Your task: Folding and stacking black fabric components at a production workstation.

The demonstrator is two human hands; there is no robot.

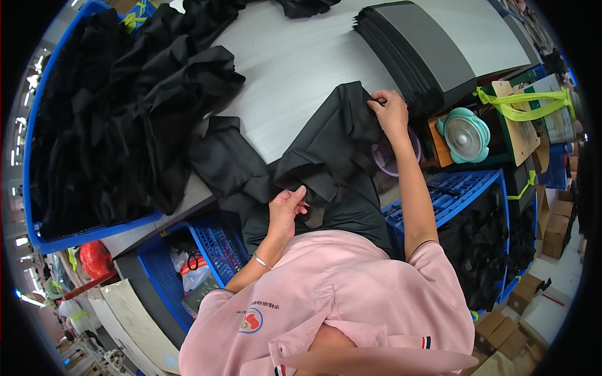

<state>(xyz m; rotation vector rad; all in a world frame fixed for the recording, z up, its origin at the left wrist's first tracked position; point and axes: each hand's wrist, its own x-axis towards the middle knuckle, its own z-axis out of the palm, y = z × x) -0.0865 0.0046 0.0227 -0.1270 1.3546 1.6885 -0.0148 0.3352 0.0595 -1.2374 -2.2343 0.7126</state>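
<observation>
A black fabric piece [332, 131] stretches between my two hands, over the table's near edge and my lap. My right hand [390, 113] pinches its upper right corner above the table. Close to my body, my left hand [288, 210] pinches the lower edge between thumb and fingers. Just left of it, a second black cloth piece [229, 160] hangs over the table edge. A stack of folded black pieces [401, 50] with a grey top lies at the back right, beyond my right hand.
A blue crate [39, 188] heaped with black cloth stands on the left. Pale tabletop [282, 62] shows between crate and stack. A small turquoise fan [465, 135] sits at the right, near a purple basket [411, 156]. Blue baskets [166, 250] flank my legs.
</observation>
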